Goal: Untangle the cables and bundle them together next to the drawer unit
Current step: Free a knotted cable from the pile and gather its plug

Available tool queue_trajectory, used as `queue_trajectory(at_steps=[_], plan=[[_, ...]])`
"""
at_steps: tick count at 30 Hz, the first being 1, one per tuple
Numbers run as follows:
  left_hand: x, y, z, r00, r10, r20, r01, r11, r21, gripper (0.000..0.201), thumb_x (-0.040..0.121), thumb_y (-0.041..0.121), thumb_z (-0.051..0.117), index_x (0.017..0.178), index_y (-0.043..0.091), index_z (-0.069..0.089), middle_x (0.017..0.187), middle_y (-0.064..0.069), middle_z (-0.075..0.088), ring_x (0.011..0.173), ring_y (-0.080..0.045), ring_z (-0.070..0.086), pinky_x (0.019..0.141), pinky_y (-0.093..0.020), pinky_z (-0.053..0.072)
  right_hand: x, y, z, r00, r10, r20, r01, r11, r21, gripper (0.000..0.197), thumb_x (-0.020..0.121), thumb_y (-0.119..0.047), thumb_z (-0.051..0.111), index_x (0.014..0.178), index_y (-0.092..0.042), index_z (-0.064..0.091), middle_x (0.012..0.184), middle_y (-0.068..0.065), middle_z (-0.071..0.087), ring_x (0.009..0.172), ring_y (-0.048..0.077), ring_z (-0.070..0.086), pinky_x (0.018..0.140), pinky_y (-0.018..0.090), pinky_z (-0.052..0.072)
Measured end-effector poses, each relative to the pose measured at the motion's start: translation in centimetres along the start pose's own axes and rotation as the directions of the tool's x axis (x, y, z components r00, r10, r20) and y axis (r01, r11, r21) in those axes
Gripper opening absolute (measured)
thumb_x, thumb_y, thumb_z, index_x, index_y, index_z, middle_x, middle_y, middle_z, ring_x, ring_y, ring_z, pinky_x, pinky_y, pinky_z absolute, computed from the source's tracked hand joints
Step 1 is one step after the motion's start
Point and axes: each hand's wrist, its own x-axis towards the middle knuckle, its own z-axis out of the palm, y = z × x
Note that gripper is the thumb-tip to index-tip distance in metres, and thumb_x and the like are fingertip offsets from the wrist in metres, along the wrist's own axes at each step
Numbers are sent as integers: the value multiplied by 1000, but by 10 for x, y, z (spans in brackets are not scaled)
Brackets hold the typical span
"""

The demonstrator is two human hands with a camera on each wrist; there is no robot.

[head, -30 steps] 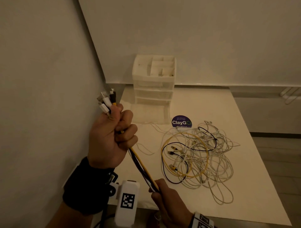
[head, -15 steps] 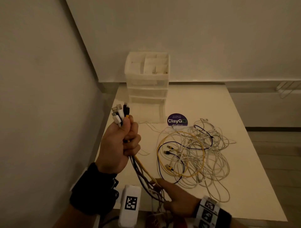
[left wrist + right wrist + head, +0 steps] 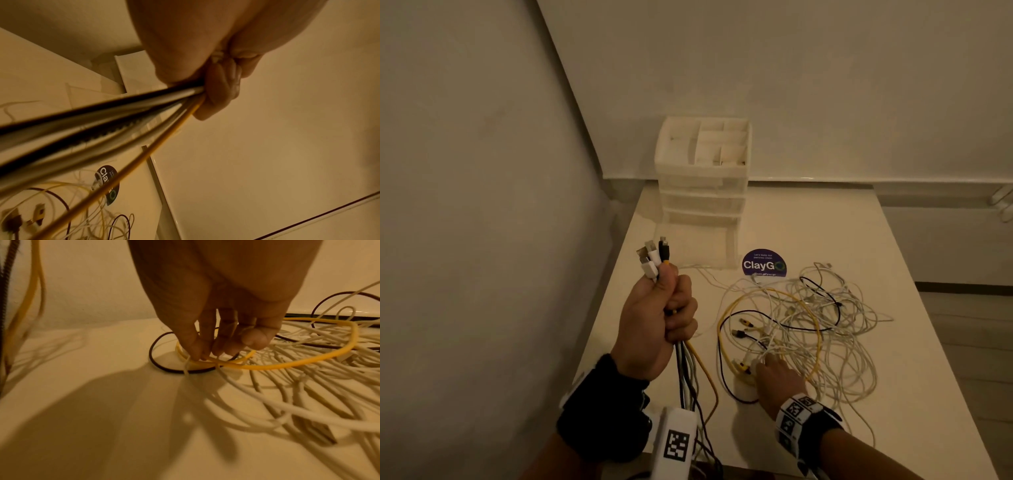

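The left hand (image 3: 654, 318) is clenched in a fist round a bunch of cable ends (image 3: 654, 257), held upright above the table's left edge so the white, black and yellow plugs stand together above the thumb and the cords hang straight down past the wrist; the left wrist view shows the same cords pulled taut out from under the curled fingers (image 3: 222, 91). Gathering the plugs at one height this way probably keeps the ends already sorted apart from the loose heap. Behind the fist, against the back wall, stands the white drawer unit (image 3: 703, 192), with a round purple sticker (image 3: 763, 262) on the table (image 3: 893, 246) just to its right, near the top of the heap. Further right, the tangled cables (image 3: 825, 325), mostly white with a yellow loop (image 3: 298, 363) and a black cord, still lie spread in the middle of the table, well short of any tidy bundle. The right hand (image 3: 779, 377) reaches down into the near edge of that heap, fingertips (image 3: 197, 350) drawn together on a white strand where it crosses the yellow loop; whether they truly pinch it or only touch it, I cannot tell. It looks like the hunt for the next end to add.
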Motion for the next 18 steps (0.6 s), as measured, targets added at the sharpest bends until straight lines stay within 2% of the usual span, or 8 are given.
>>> queue_trajectory(at_steps=[2, 5, 7, 9, 11, 14, 16, 18], plan=[[3, -1, 2, 1000, -1, -8, 1, 1000, 1, 31, 93, 37, 44, 71, 17, 34, 61, 3, 28, 41, -6, 23, 38, -17, 22, 0, 1, -6, 999, 6, -48, -3, 997, 77, 24, 96, -23, 43, 117, -16, 53, 124, 8, 49, 116, 30, 48, 90, 40, 42], [12, -2, 7, 999, -16, -42, 18, 999, 46, 34, 101, 37, 38, 74, 16, 34, 59, 0, 30, 38, -10, 27, 37, -20, 29, -9, 10, -33, 967, 55, -248, 54, 911, 410, 13, 96, -29, 46, 91, -19, 54, 89, 1, 61, 86, 24, 58, 74, 34, 46], [18, -5, 11, 999, -27, -40, 30, 996, 87, 33, 101, 35, 34, 73, 17, 33, 56, 1, 29, 36, -9, 24, 37, -19, 25, -23, 15, -62, 937, 110, -331, 138, 755, 641, 13, 96, -24, 52, 85, -18, 53, 74, -2, 64, 70, 18, 61, 68, 36, 51], [24, -10, 16, 999, -41, -14, 43, 994, 104, 35, 101, 35, 35, 70, 18, 32, 55, 2, 27, 37, -7, 18, 38, -17, 16, -43, 11, -96, 909, 130, -396, 263, 557, 788, 13, 97, -16, 51, 85, -14, 54, 68, 5, 66, 63, 19, 64, 65, 37, 54], [31, -16, 23, 998, -63, 21, 60, 993, 105, 38, 101, 35, 39, 67, 19, 34, 55, 3, 26, 38, -6, 16, 39, -17, 13, -65, 4, -132, 867, 134, -480, 392, 413, 822, 13, 98, -10, 50, 86, -9, 53, 69, 11, 64, 58, 21, 62, 60, 30, 54], [39, -23, 41, 994, -77, 79, 66, 989, 135, 36, 93, 32, 48, 61, 20, 35, 56, 0, 21, 38, -7, 15, 40, -17, 12, -93, -11, -175, 790, 129, -599, 551, 281, 786, 10, 95, -6, 53, 86, -8, 55, 72, 13, 59, 50, 18, 54, 51, 22, 48], [42, -27, 54, 991, -78, 110, 58, 982, 181, 35, 89, 34, 55, 64, 18, 36, 58, -1, 20, 39, -8, 15, 40, -19, 11, -104, -22, -192, 758, 123, -640, 606, 227, 762, 9, 93, -6, 55, 85, -9, 57, 69, 11, 58, 46, 14, 50, 46, 20, 43], [44, -31, 66, 987, -61, 149, 23, 969, 247, 36, 89, 40, 57, 66, 17, 40, 56, -1, 23, 41, -11, 16, 40, -22, 13, -108, -29, -202, 747, 122, -654, 628, 196, 753, 11, 93, -8, 57, 83, -11, 58, 60, 1, 59, 43, 5, 48, 44, 17, 39]])
